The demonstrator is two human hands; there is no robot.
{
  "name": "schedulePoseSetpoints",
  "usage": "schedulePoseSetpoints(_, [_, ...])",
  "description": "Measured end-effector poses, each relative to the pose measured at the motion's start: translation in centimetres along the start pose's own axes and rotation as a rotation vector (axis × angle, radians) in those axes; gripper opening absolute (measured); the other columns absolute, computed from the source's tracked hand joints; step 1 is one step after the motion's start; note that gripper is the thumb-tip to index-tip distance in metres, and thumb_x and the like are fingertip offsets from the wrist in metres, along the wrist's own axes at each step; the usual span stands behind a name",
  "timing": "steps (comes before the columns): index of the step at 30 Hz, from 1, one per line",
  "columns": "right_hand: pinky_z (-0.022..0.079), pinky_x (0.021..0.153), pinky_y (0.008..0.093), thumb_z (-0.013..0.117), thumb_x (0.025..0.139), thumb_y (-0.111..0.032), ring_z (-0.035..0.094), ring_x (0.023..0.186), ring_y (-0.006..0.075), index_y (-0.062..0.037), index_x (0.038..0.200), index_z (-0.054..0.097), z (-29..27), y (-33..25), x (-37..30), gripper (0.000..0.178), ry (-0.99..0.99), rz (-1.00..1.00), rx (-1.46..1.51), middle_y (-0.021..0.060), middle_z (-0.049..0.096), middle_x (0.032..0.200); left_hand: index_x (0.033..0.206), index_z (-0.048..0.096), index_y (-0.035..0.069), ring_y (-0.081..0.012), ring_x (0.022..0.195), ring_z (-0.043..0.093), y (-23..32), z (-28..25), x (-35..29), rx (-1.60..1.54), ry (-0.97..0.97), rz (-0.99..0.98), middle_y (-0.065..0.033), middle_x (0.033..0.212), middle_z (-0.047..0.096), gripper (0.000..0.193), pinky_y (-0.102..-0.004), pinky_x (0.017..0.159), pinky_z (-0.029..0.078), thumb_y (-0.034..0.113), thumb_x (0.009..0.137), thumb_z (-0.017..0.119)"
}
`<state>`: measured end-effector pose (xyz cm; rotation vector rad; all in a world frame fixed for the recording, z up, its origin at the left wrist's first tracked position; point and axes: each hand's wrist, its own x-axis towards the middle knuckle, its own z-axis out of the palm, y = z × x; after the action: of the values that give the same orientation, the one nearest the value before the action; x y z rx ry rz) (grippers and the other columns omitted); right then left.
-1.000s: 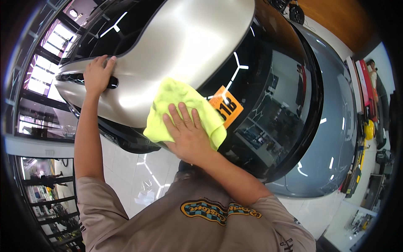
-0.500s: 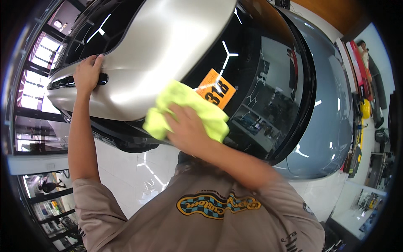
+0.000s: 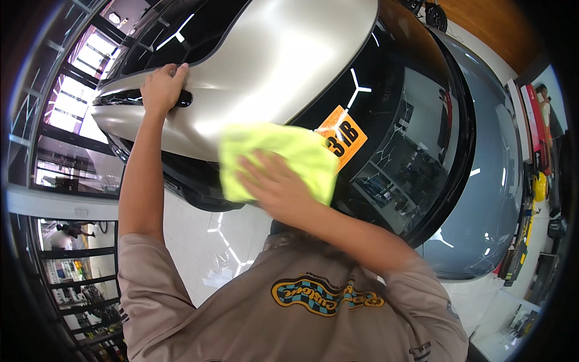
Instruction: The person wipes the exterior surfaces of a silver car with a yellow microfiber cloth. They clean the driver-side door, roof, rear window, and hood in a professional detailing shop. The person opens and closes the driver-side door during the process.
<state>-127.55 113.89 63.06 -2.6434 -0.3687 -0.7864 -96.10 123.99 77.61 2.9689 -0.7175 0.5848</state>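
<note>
My right hand (image 3: 278, 187) lies over a bright yellow-green cloth (image 3: 304, 158), slightly blurred, its fingers spread across it. The cloth is spread over the lower part of a car's silver body panel (image 3: 265, 66) and reaches onto the black glass (image 3: 416, 145). Beside its upper right edge, an orange sticker with dark print (image 3: 347, 137) is on the glass. My left hand (image 3: 161, 88) rests with nothing in it on the silver panel, fingertips at the border of the upper black glass (image 3: 199, 30). A dark slot with a glossy rounded end (image 3: 186, 99) is just right of that wrist.
A grey-blue car body section (image 3: 491, 181) curves away at the right, with a black trim edge (image 3: 461, 102) before it. Pale glossy tiles (image 3: 202, 235) lie below the car. Dark-framed shelves or windows (image 3: 78, 265) stand at the left. A person (image 3: 543, 102) is at the far right.
The whole view has shifted, so the car sits further right. The cloth has flattened and spread out under my right hand. My left hand keeps its place on the panel.
</note>
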Motion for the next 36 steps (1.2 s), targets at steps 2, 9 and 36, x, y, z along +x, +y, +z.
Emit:
schedulePoseSetpoints(2, [0.04, 0.104, 0.0462, 0.057, 0.075, -0.008, 0.03, 0.139, 0.0315, -0.0065, 0.135, 0.047, 1.5, -1.3, 3.7, 0.06, 0.021, -0.139, -0.09, 0.0104, 0.036, 0.149, 0.115, 0.067, 0.008, -0.0374, 0.111, 0.055, -0.3, -0.3, -0.1, -0.036, 0.001, 0.023, -0.0178, 0.117, 0.063, 0.057, -0.0447, 0.099, 0.039, 0.054, 0.088, 0.046])
schedulePoseSetpoints(9, [0.038, 0.102, 0.0522, 0.076, 0.059, -0.02, 0.036, 0.135, 0.0358, -0.0155, 0.133, 0.053, -0.9, 1.3, -16.7, 0.078, -0.164, 0.408, 0.008, 0.0091, 0.042, 0.146, 0.115, 0.067, 0.011, -0.036, 0.114, 0.054, -0.4, 0.5, -0.3, -0.009, 0.025, -0.019, -0.0138, 0.121, 0.062, 0.055, -0.0443, 0.101, 0.037, 0.053, 0.088, 0.046])
schedulePoseSetpoints(36, [0.045, 0.077, 0.0491, 0.056, 0.083, -0.024, 0.06, 0.08, 0.0363, -0.0017, 0.099, 0.066, -1.3, 3.7, -34.3, 0.029, -0.131, 1.167, -0.027, 0.0169, 0.065, 0.089, 0.12, 0.061, -0.002, -0.0219, 0.101, 0.059, -7.5, 5.7, 4.9, -0.384, -0.142, 0.0, -0.013, 0.111, 0.065, 0.059, -0.0306, 0.089, 0.044, 0.049, 0.091, 0.054])
